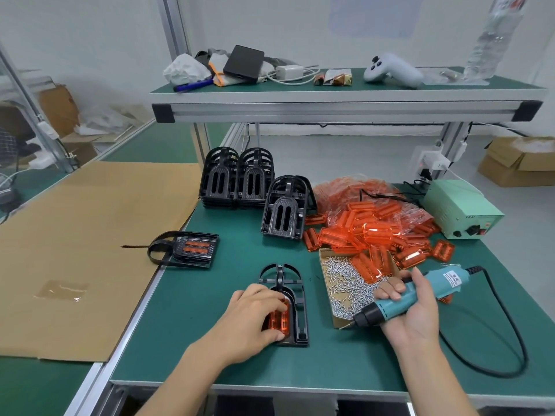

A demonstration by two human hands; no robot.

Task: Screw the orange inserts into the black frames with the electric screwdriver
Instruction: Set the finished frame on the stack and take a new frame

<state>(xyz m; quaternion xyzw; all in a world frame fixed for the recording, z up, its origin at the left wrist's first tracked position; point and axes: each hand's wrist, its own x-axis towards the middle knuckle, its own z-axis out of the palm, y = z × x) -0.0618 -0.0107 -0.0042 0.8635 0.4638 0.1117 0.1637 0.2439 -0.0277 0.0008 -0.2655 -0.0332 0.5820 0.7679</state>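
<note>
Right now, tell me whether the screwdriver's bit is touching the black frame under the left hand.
Apart. The head view shows the electric screwdriver bit over bare green mat, well right of the black frame.

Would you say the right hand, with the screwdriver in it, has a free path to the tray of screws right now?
Probably yes. The right hand grips the screwdriver right beside the tray of screws, bit tip by its near corner. Nothing lies between them; only some orange inserts spill over the far end.
</note>
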